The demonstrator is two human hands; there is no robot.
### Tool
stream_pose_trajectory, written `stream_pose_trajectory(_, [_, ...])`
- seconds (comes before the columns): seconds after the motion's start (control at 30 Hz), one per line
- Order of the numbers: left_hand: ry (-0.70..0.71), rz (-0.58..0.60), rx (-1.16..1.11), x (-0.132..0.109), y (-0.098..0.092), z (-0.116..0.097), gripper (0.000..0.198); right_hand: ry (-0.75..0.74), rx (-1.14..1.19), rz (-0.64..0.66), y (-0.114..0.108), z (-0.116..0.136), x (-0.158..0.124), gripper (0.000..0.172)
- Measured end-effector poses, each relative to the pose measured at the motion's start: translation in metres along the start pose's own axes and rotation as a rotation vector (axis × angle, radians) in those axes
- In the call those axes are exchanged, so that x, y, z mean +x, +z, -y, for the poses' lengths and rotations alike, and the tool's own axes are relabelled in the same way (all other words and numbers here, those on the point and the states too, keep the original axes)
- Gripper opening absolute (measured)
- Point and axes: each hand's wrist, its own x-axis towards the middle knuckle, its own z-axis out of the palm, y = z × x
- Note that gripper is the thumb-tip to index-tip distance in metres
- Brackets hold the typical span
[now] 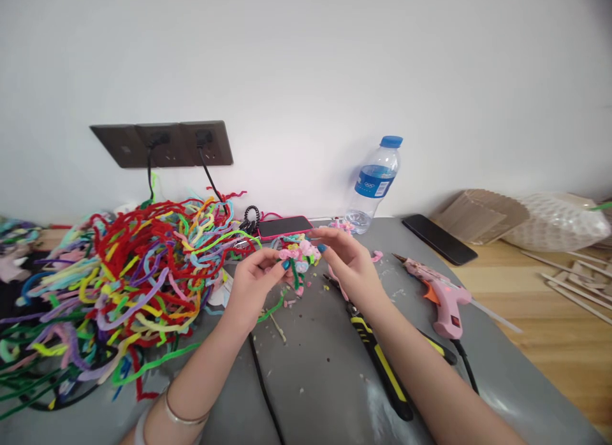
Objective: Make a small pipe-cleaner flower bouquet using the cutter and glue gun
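My left hand [253, 282] pinches a small bunch of pipe-cleaner flowers [299, 255], pink, blue and yellow on green stems, above the grey mat [325, 375]. My right hand [347, 260] closes its fingertips on the top right of the same bunch. A big tangled heap of coloured pipe cleaners [129, 285] lies just left of my left hand. Under my right forearm rest black-and-yellow pliers [380, 362].
A pink glue gun [442, 295] lies right of my hands, its cord trailing forward. A pink-cased phone [284, 227], a water bottle [375, 183] and a black phone [440, 239] sit at the back. Cardboard [482, 212] and wooden sticks [568, 282] lie far right. Wall sockets [162, 144] hold plugs.
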Motion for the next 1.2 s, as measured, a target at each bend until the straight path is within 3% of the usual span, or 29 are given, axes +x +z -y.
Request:
stream_pose_trajectory(0.1, [0.071, -0.050, 0.094, 0.002, -0.003, 0.001, 0.016, -0.135, -0.201, -0.095, 0.001, 0.008, -0.003, 0.014])
stream_pose_trajectory(0.2, [0.157, -0.066, 0.229, 0.002, -0.004, 0.001, 0.011, -0.144, -0.283, 0.026, 0.006, 0.017, -0.009, 0.027])
stream_pose_trajectory(0.3, [0.229, -0.061, 0.327, 0.001, -0.002, 0.000, 0.007, -0.105, -0.355, 0.164, 0.014, 0.019, -0.014, 0.018])
stream_pose_trajectory(0.4, [0.283, -0.072, 0.384, 0.000, 0.000, -0.001, 0.004, -0.117, -0.430, 0.191, 0.020, 0.015, -0.018, 0.010])
stream_pose_trajectory(0.67, [0.319, -0.203, 0.399, -0.001, -0.002, -0.003, 0.006, -0.102, -0.210, 0.442, 0.022, 0.022, -0.022, 0.016])
stream_pose_trajectory(0.97, [0.276, -0.341, 0.186, 0.003, -0.008, 0.003, 0.017, -0.039, -0.072, 0.745, 0.025, 0.026, -0.027, 0.022])
stream_pose_trajectory(1.07, [0.251, -0.333, 0.134, 0.004, -0.008, 0.004, 0.019, -0.001, -0.088, 0.745, 0.023, 0.026, -0.026, 0.021])
stream_pose_trajectory(1.2, [0.203, -0.259, 0.095, 0.005, -0.008, 0.005, 0.020, 0.068, -0.126, 0.599, 0.021, 0.021, -0.020, 0.015])
